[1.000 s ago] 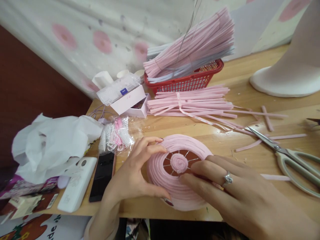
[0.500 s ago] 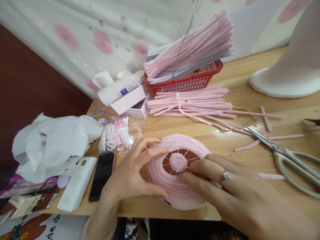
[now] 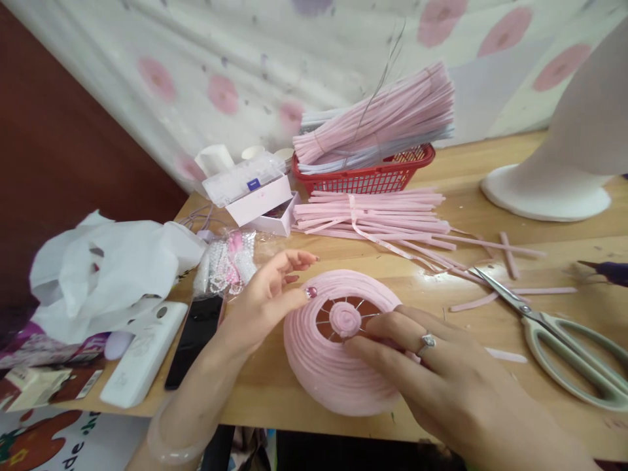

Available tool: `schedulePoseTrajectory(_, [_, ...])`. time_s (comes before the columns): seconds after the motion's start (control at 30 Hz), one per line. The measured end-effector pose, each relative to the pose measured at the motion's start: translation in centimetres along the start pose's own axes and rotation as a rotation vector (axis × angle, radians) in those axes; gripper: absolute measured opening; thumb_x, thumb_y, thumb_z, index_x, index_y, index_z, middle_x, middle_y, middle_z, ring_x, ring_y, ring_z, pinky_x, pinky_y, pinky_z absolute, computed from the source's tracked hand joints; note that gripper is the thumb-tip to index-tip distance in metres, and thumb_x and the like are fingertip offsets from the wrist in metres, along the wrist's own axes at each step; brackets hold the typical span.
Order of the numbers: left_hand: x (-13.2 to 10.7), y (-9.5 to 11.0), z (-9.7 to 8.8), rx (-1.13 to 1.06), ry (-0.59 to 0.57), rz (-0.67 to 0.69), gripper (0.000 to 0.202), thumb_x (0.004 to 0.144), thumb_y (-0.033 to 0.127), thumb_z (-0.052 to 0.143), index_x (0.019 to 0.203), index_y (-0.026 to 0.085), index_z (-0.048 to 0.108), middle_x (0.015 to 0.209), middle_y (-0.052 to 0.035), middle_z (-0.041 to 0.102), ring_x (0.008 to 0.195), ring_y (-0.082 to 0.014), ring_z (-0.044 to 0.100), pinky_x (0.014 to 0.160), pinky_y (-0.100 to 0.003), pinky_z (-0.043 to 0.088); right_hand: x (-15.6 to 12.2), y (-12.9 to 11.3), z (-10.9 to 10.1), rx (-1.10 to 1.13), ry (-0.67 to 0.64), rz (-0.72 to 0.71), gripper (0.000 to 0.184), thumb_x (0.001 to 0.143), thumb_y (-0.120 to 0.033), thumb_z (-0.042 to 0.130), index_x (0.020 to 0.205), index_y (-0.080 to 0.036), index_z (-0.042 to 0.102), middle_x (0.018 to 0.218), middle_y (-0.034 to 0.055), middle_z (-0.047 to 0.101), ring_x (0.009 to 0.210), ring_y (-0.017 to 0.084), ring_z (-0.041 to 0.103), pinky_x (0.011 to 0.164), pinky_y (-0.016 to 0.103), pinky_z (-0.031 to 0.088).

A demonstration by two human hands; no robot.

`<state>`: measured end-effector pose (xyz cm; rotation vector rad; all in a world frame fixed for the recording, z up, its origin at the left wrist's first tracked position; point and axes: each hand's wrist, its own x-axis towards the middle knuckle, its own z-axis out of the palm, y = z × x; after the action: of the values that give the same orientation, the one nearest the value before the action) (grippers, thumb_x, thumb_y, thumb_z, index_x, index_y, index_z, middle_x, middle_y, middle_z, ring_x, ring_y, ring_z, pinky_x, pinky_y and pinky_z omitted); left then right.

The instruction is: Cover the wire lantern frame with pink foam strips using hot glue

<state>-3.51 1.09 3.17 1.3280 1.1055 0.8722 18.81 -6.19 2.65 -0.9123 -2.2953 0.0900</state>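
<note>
Fingers [image 3: 392,340] of the right hand [image 3: 456,386], ring on one, lie spread and flat on the pink chenille-wrapped wire dome [image 3: 328,353] at the desk [image 3: 490,327] front edge; left hand [image 3: 265,301] thumb presses its rim, other fingers loosely open, gripping nothing. Beyond: scissors [image 3: 564,340], loose pink chenille stems [image 3: 373,212], red basket [image 3: 367,176], bead packet [image 3: 228,261], white box [image 3: 255,196]. Packaging below left reads "de"; remaining print illegible.

Bright, soft daylight, faint shadows, wide-angle bending at the edges, slight blur in the corners.
</note>
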Motion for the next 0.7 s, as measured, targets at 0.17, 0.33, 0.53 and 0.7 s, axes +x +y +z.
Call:
schedulePoseTrajectory(0.17, [0.2, -0.1, 1.2, -0.080, -0.029, -0.061, 0.041, 0.062, 0.018, 0.070, 0.103, 0.020, 0.064, 0.120, -0.0065, 0.063, 0.130, -0.0283, 0.051, 0.110, -0.044, 0.035, -0.2, 0.0, 0.4, -0.001, 0.046, -0.015, 0.031, 0.108, -0.013, 0.036, 0.103, -0.015, 0.067, 0.098, 0.0092, 0.072, 0.082, 0.019, 0.067, 0.068, 0.028, 0.050])
schedulePoseTrajectory(0.33, [0.4, 0.1, 1.7, -0.106, -0.041, -0.085, 0.041, 0.060, 0.018, 0.069, 0.102, 0.019, 0.064, 0.114, -0.0067, 0.065, 0.121, -0.0268, 0.056, 0.102, -0.040, 0.043, -0.4, 0.2, 0.6, -0.004, 0.055, -0.040, 0.027, 0.107, -0.013, 0.038, 0.112, -0.014, 0.065, 0.098, 0.0089, 0.072, 0.082, 0.018, 0.067, 0.071, 0.028, 0.053])
schedulePoseTrajectory(0.53, [0.6, 0.2, 1.9, -0.179, -0.028, -0.117, 0.045, 0.056, 0.019, 0.075, 0.099, 0.017, 0.063, 0.107, -0.0071, 0.067, 0.113, -0.0253, 0.059, 0.096, -0.038, 0.045, -0.5, 0.3, 0.7, 0.013, 0.070, -0.057, 0.029, 0.104, -0.008, 0.037, 0.111, -0.014, 0.065, 0.096, 0.0082, 0.069, 0.080, 0.017, 0.066, 0.070, 0.026, 0.052])
schedulePoseTrajectory(0.7, [0.7, 0.0, 1.8, -0.207, -0.039, -0.130, 0.045, 0.056, 0.017, 0.076, 0.099, 0.017, 0.064, 0.101, -0.0053, 0.068, 0.105, -0.0224, 0.061, 0.090, -0.035, 0.046, -0.5, 0.1, 0.5, -0.013, 0.078, -0.057, 0.029, 0.101, -0.005, 0.039, 0.112, -0.014, 0.065, 0.097, 0.0084, 0.070, 0.081, 0.018, 0.066, 0.070, 0.026, 0.053])
